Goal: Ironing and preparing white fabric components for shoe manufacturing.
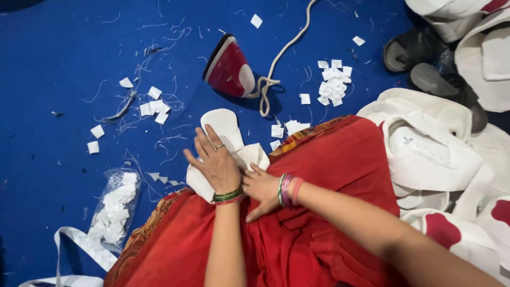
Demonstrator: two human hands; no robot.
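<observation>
My left hand [215, 159] lies flat, fingers spread, on a white cut fabric piece [226, 127] that rests on the blue surface at the edge of my red garment [319, 175]. My right hand [260, 188] sits just right of it, fingers curled down against the lower part of the same white piece and the red cloth. Whether it pinches the fabric is hidden. Both wrists wear bangles. A red and white iron [229, 69] stands tipped on its side beyond the hands, its pale cord [281, 50] running up and away.
Small white fabric squares [333, 85] and loose threads are scattered over the blue surface [64, 58]. A clear bag of white pieces [114, 210] lies at lower left by a white strap. White and red garment parts [430, 154] pile at right, with dark sandals [419, 50] above.
</observation>
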